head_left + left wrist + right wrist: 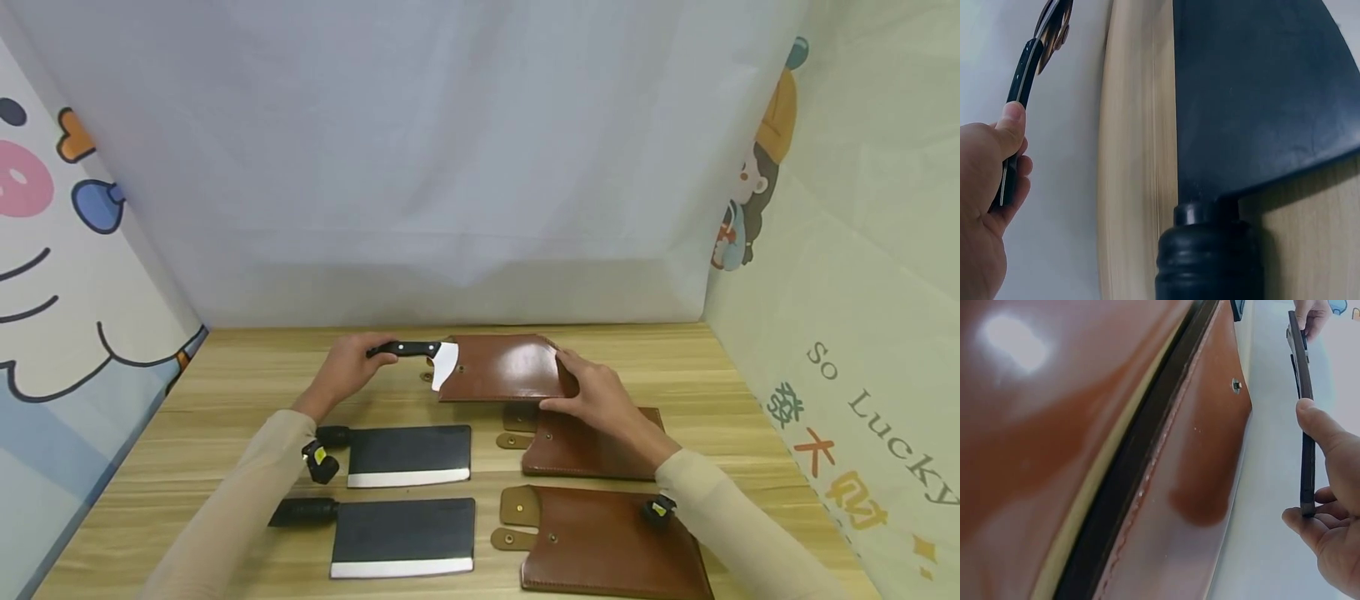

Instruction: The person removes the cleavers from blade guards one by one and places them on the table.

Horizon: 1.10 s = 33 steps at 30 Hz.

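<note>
Held off the table at the back is a cleaver, its black riveted handle (417,348) gripped by my left hand (347,367). Most of its blade is inside a brown leather sheath (504,367); only a strip of bright blade (446,366) by the handle shows. My right hand (596,393) holds the sheath's far end, with the thumb on one face and fingers at the edge in the right wrist view. In the left wrist view the fingers and thumb wrap the handle (1022,78). The sheath's strap hangs unfastened near the handle.
Two dark-bladed cleavers, an upper one (409,454) and a lower one (403,537), lie at the left front, handles leftward. Two more brown sheaths, an upper one (585,454) and a lower one (607,542), lie on the right with straps open. A white cloth (450,167) hangs behind the wooden table (247,367).
</note>
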Each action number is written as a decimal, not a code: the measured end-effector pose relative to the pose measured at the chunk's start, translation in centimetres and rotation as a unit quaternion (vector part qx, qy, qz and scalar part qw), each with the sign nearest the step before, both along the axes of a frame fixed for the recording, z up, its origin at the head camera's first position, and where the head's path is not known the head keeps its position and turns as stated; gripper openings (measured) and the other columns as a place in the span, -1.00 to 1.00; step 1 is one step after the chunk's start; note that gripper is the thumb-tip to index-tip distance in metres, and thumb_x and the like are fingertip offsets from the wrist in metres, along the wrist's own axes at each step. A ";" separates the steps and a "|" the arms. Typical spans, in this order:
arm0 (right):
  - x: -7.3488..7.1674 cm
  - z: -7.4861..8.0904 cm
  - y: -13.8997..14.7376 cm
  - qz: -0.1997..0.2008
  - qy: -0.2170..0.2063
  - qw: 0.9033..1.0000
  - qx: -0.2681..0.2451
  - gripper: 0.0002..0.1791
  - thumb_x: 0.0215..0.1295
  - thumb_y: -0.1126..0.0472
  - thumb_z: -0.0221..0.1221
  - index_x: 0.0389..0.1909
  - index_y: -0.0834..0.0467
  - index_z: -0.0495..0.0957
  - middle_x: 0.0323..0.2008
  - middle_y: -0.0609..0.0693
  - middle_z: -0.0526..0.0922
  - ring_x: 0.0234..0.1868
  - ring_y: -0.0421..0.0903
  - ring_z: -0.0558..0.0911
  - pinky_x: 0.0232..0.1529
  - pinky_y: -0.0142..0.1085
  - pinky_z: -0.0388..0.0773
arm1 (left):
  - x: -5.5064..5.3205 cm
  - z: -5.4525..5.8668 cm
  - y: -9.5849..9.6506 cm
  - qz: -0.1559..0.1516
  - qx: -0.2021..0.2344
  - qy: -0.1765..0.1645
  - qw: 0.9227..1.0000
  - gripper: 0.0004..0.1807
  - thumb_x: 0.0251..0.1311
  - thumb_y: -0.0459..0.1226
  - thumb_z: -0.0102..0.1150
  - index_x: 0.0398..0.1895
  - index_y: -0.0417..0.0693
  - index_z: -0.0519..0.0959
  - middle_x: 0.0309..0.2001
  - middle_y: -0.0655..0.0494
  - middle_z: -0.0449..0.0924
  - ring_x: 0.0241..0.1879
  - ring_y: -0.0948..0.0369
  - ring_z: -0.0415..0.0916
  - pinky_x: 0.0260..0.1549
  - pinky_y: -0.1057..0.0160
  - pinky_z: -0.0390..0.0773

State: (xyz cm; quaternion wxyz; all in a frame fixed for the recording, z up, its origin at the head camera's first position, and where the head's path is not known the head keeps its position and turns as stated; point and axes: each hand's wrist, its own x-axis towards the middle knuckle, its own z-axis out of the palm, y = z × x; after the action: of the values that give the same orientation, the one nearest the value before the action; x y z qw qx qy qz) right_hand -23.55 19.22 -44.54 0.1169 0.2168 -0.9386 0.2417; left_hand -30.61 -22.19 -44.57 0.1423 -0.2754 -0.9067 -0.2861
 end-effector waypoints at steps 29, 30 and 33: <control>0.5 0.4 2.8 -0.004 -0.006 1.000 0.000 0.03 0.06 -0.11 0.54 0.42 0.39 0.36 0.36 0.39 0.43 0.32 0.32 0.49 0.27 0.14 0.44 | 0.3 0.7 -2.5 0.017 -0.005 -0.012 1.000 -0.66 0.20 -0.31 0.45 0.04 -0.23 0.72 -0.11 -0.15 0.76 -0.45 0.16 0.42 -0.37 0.14 0.37; 0.5 0.4 2.8 -0.005 -0.007 1.000 0.000 0.03 0.06 -0.11 0.54 0.42 0.39 0.36 0.36 0.39 0.43 0.32 0.32 0.49 0.27 0.14 0.44 | 0.3 0.6 -2.6 0.018 -0.004 -0.014 1.000 -0.66 0.20 -0.31 0.45 0.04 -0.22 0.73 -0.12 -0.14 0.76 -0.45 0.16 0.42 -0.37 0.14 0.38; 0.4 0.3 3.0 -0.005 -0.009 1.000 -0.001 0.03 0.06 -0.11 0.54 0.42 0.38 0.37 0.36 0.38 0.43 0.33 0.32 0.49 0.27 0.14 0.44 | 0.3 0.6 -2.7 0.023 0.001 -0.027 0.999 -0.67 0.22 -0.28 0.45 0.04 -0.20 0.73 -0.13 -0.13 0.76 -0.45 0.16 0.41 -0.38 0.14 0.38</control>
State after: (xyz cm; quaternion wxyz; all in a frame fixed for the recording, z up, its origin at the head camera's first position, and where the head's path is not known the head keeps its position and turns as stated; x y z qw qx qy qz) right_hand -23.13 22.17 -44.25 0.1100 0.2098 -0.9405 0.2435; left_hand -30.32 -24.91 -44.01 0.1244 -0.2462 -0.9162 -0.2907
